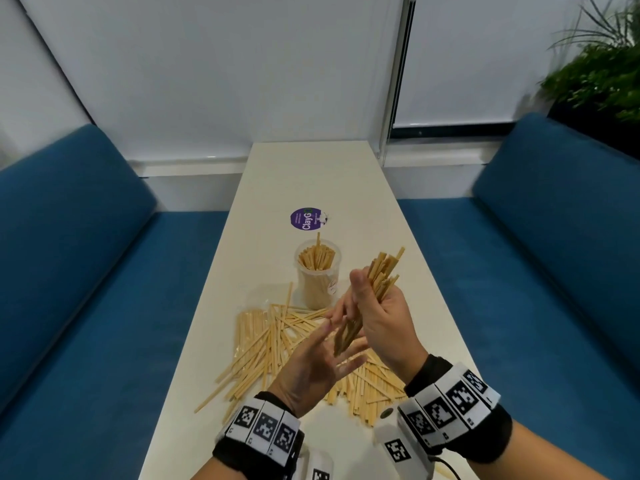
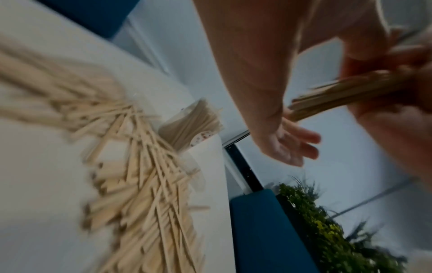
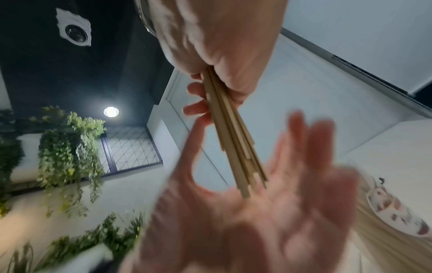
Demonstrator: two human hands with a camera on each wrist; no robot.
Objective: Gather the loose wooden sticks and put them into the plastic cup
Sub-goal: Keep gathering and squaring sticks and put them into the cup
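Nearest: left hand (image 1: 322,358) palm up, fingers straight and spread, holding nothing. The lower ends of a bundle of sticks (image 1: 367,299) rest on or just above that palm; blur in both wrist views hides actual contact.

Right hand (image 1: 377,317) fingers and thumb wrapped round the middle of the bundle, gripping it at a slant, upper ends fanned up and to the right.

Under both hands: loose sticks (image 1: 263,344) in a wide crossed heap on the table (image 1: 415,306). Much of the task is left, judging by the heap.

Risks:
- Stick ends are uneven. If the grip loosens during squaring-up against the palm, sticks may slide out and drop back onto the heap.
- The top of the bundle is splayed. Splayed tips may catch the rim of the cup and spill outside it.

Beyond the heap: clear plastic cup (image 1: 318,271) upright, just behind the far edge of the pile. It holds many sticks standing on end, packed close; one stands taller than the rest. Free room looks small, so a whole bundle pushed in could jam or tip the cup.

Farther still: round purple sticker (image 1: 305,219) on the table.
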